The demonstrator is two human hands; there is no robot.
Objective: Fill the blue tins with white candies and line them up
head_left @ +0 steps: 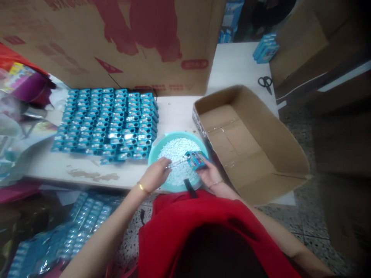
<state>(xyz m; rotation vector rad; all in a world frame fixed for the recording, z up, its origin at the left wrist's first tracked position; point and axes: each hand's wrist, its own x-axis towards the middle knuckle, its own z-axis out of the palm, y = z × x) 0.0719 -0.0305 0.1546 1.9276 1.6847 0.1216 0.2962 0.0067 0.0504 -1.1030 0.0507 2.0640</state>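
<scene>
A round turquoise basin full of small white pellets stands at the table's front edge. Above it, my right hand grips a small blue printed box, tilted with one end toward my left hand. My left hand is over the basin's left side, its fingers pinched together close to the pellets. A pale streak lies between those fingertips and the box; whether it is something held or just pellets is unclear. Left of the basin, many similar blue boxes lie in tight rows on the white table.
An open, shallow cardboard box sits just right of the basin. Behind the rows rises a large printed carton. Black scissors and several blue boxes lie far right. Wrapped blue packs are below, left.
</scene>
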